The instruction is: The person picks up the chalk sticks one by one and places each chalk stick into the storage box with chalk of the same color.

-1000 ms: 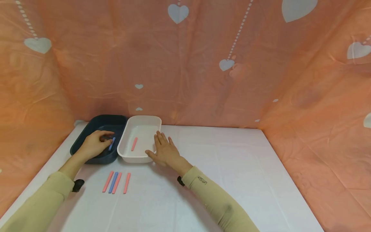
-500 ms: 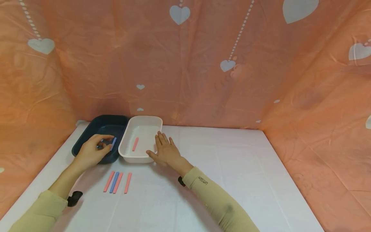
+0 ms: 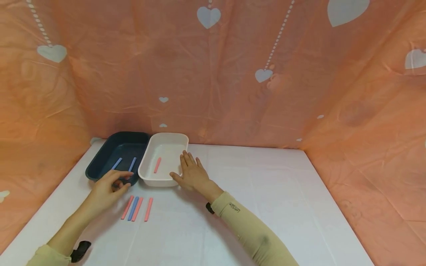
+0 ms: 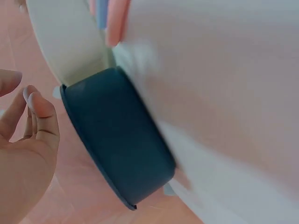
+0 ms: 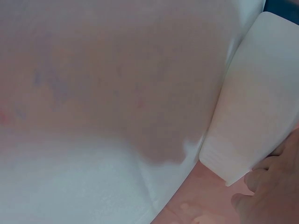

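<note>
My left hand (image 3: 108, 189) hovers over the near rim of the dark blue tray (image 3: 96, 162), its fingers loosely bent with nothing between them. Inside that tray lie two blue chalk sticks, one on the left (image 3: 117, 163) and one on the right (image 3: 132, 164). My right hand (image 3: 193, 174) rests on the right rim of the white tray (image 3: 153, 181), fingers straight and spread. A single pink chalk stick (image 3: 157, 165) lies in the white tray. In the left wrist view, my thumb and fingertips stand apart beside the dark tray's wall (image 4: 117, 135).
On the white table (image 3: 253, 207), in front of the trays, several chalk sticks lie in a row: pink ones, such as the rightmost (image 3: 148, 209), and a blue one (image 3: 133, 208). An orange curtain (image 3: 213, 92) with white hearts encloses the back and sides.
My left hand has let go of the blue chalk stick in the dark tray and drawn back toward the near rim. My right hand has stayed on the white tray.
</note>
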Demonstrator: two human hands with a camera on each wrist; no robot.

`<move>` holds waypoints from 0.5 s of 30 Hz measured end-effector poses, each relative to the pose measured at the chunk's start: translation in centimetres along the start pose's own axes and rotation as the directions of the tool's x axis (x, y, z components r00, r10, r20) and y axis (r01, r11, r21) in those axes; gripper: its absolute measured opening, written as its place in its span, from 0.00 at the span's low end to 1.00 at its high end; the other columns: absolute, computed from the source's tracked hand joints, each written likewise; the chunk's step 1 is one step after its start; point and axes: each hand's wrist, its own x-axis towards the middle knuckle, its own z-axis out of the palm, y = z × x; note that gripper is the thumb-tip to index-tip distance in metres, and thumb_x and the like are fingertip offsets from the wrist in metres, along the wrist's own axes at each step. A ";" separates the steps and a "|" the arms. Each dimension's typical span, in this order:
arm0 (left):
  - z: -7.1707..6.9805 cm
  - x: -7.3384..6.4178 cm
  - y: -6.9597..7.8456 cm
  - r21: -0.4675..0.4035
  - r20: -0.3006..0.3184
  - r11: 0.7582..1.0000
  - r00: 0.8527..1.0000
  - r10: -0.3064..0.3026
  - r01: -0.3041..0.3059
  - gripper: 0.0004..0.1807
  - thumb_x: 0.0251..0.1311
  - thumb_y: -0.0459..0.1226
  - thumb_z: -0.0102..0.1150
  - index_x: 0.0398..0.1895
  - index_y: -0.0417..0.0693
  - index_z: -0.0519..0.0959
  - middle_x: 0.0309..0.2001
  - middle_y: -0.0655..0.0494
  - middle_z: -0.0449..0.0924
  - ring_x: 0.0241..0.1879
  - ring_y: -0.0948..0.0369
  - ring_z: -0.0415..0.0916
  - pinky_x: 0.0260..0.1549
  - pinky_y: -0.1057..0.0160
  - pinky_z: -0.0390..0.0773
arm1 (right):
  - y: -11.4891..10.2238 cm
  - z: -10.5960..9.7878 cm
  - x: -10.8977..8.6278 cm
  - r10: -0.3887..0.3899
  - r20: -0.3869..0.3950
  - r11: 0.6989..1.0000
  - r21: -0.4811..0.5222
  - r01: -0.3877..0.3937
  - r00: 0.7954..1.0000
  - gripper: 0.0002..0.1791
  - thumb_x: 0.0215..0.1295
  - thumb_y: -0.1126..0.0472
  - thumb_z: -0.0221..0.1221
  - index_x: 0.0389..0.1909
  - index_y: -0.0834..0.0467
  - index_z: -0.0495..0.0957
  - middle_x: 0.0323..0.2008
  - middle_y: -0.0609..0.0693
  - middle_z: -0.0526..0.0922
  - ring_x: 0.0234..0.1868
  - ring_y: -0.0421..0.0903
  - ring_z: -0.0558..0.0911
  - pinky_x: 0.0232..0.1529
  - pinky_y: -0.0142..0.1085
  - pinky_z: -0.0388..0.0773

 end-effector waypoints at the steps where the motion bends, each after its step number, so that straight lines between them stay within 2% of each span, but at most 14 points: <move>1: 0.2 -0.3 0.0 0.002 0.004 1.000 1.000 0.009 -0.009 0.19 0.55 0.23 0.72 0.52 0.36 0.83 0.42 0.49 0.78 0.33 0.72 0.70 0.33 0.79 0.71 | 0.0 0.0 0.0 0.001 0.000 1.000 -0.001 -0.001 1.000 0.47 0.79 0.31 0.38 0.84 0.59 0.45 0.85 0.52 0.41 0.84 0.48 0.44 0.81 0.47 0.43; 3: 0.4 -0.8 0.0 0.005 0.024 1.000 1.000 0.002 -0.002 0.19 0.55 0.24 0.72 0.51 0.37 0.84 0.41 0.51 0.78 0.34 0.71 0.70 0.33 0.78 0.73 | 0.1 0.0 0.0 0.003 0.001 1.000 -0.006 -0.003 1.000 0.47 0.79 0.31 0.38 0.84 0.59 0.45 0.85 0.52 0.41 0.84 0.48 0.44 0.81 0.47 0.43; 7: 0.7 -1.8 0.1 0.024 0.116 0.997 0.991 -0.073 0.070 0.18 0.58 0.27 0.72 0.52 0.38 0.84 0.42 0.52 0.79 0.34 0.70 0.71 0.32 0.72 0.76 | 0.1 0.0 0.1 0.006 0.007 1.000 -0.006 -0.006 1.000 0.47 0.79 0.31 0.38 0.84 0.59 0.44 0.85 0.51 0.40 0.84 0.48 0.43 0.81 0.47 0.43; 10: 0.9 -2.2 0.1 0.046 0.191 0.991 0.972 -0.134 0.127 0.17 0.60 0.28 0.71 0.53 0.38 0.84 0.43 0.52 0.79 0.34 0.67 0.72 0.33 0.69 0.78 | 0.1 0.0 0.1 0.005 0.007 1.000 -0.004 -0.005 1.000 0.47 0.79 0.31 0.38 0.84 0.59 0.45 0.85 0.52 0.41 0.84 0.48 0.44 0.81 0.47 0.43; 15: 1.2 -2.5 0.0 0.090 0.291 0.976 0.933 -0.214 0.196 0.16 0.61 0.30 0.69 0.52 0.38 0.83 0.38 0.55 0.74 0.35 0.62 0.71 0.32 0.68 0.76 | 0.0 0.0 0.1 0.004 0.006 1.000 -0.003 -0.004 1.000 0.47 0.79 0.31 0.38 0.84 0.59 0.45 0.85 0.51 0.41 0.84 0.47 0.43 0.81 0.47 0.43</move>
